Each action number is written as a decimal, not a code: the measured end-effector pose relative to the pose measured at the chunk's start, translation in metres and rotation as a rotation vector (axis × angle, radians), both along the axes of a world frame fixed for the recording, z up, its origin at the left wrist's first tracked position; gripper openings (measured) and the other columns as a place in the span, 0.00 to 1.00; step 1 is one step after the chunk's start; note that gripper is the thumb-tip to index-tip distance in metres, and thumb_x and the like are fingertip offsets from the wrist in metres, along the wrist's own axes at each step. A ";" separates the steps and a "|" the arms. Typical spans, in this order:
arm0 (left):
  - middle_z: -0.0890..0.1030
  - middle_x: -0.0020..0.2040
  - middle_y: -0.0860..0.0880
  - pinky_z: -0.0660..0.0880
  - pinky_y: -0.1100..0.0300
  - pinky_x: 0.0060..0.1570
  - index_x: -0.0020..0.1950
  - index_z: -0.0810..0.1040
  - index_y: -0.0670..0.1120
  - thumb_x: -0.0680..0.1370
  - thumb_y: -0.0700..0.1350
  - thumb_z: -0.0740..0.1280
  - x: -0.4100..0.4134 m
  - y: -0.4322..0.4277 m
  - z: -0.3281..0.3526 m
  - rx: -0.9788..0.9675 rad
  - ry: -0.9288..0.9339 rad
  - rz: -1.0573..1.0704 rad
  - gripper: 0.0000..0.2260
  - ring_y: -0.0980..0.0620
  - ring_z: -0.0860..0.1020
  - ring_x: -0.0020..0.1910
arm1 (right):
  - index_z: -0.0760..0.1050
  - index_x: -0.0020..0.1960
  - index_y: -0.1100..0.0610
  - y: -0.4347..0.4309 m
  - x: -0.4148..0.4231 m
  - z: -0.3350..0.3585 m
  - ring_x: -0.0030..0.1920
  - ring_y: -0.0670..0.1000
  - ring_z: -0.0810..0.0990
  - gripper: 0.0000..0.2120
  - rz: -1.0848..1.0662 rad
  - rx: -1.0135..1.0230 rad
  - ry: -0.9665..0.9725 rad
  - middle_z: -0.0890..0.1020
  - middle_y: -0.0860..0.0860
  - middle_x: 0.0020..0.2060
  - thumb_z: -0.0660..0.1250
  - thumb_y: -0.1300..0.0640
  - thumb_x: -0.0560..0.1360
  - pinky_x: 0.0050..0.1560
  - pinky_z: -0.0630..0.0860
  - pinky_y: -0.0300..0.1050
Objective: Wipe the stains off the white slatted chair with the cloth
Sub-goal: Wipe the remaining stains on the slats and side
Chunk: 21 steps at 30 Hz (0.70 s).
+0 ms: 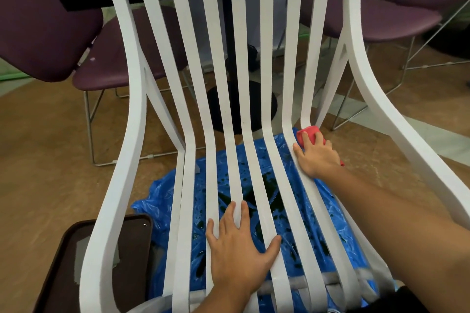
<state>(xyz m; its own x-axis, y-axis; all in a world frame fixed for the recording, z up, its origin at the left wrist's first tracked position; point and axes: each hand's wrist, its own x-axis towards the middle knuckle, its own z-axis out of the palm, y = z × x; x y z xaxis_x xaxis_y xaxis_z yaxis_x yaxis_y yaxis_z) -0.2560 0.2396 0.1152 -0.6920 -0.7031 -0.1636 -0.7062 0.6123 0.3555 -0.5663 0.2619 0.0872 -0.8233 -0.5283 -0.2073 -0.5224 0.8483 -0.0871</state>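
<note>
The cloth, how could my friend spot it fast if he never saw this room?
Find the big white slatted chair in the middle. Go to its rightmost slat, where the seat bends up into the back, and the right hand is there. The cloth is the small red bundle under its fingers, the only red thing among white slats and blue plastic.

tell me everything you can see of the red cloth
The cloth is pinkish red, soft-looking fabric, bunched into a wad. It lies on the rightmost slat of the chair, at the bend where back meets seat. The right hand covers most of it, fingers curled over it; only its far end and a small corner by the wrist show.
</note>
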 end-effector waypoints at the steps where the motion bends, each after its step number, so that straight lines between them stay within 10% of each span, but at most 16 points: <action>1: 0.45 0.83 0.54 0.35 0.42 0.77 0.82 0.42 0.57 0.70 0.80 0.45 0.000 0.000 0.000 -0.002 0.000 -0.002 0.46 0.55 0.43 0.81 | 0.48 0.81 0.48 0.000 -0.002 0.001 0.73 0.65 0.63 0.33 0.003 -0.004 -0.006 0.54 0.57 0.79 0.42 0.33 0.81 0.67 0.69 0.63; 21: 0.50 0.82 0.52 0.36 0.43 0.77 0.82 0.48 0.57 0.69 0.80 0.49 -0.003 0.003 0.005 0.010 0.000 0.026 0.47 0.53 0.51 0.80 | 0.46 0.81 0.46 0.039 0.019 0.012 0.64 0.64 0.73 0.29 -0.052 -0.057 -0.142 0.58 0.57 0.75 0.46 0.39 0.83 0.64 0.73 0.58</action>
